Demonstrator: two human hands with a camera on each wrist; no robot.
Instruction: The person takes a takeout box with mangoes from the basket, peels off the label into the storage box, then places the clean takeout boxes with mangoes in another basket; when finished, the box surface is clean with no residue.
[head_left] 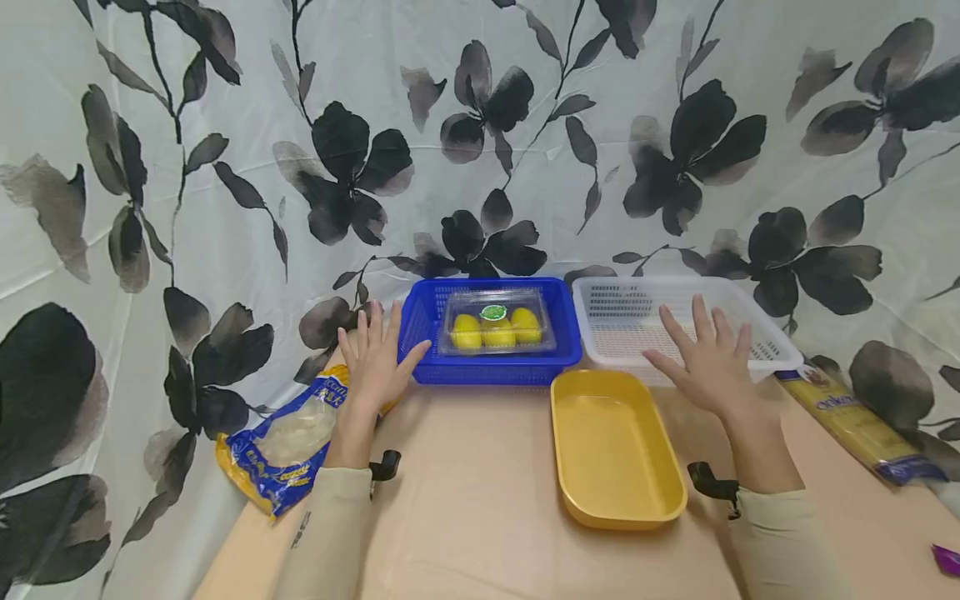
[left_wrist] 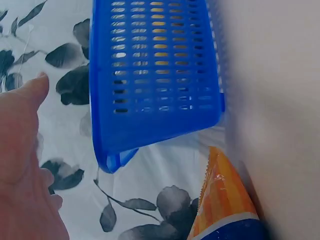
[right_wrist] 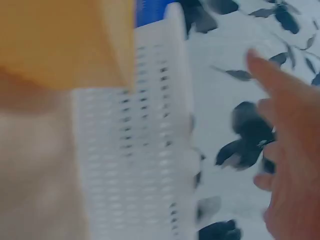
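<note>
My left hand [head_left: 372,360], fingers spread and holding nothing, hovers at the left end of a blue basket [head_left: 495,372]. In that basket lies a clear plastic box [head_left: 495,321] of yellow round fruit with a green label. Over the near right part of a white basket [head_left: 618,317] is my right hand [head_left: 712,367], its fingers also spread and bare. The right wrist view shows the white basket's slotted side [right_wrist: 135,165] with the hand beside it. A yellow tub [head_left: 618,450] stands on the table in front of the white basket.
A blue and yellow plastic bag [head_left: 288,442] of pale contents lies at the left, partly behind my left forearm. A yellow packet [head_left: 855,425] rests at the right. Something purple [head_left: 947,560] shows at the right edge. A flower-patterned cloth [head_left: 525,167] hangs behind the baskets.
</note>
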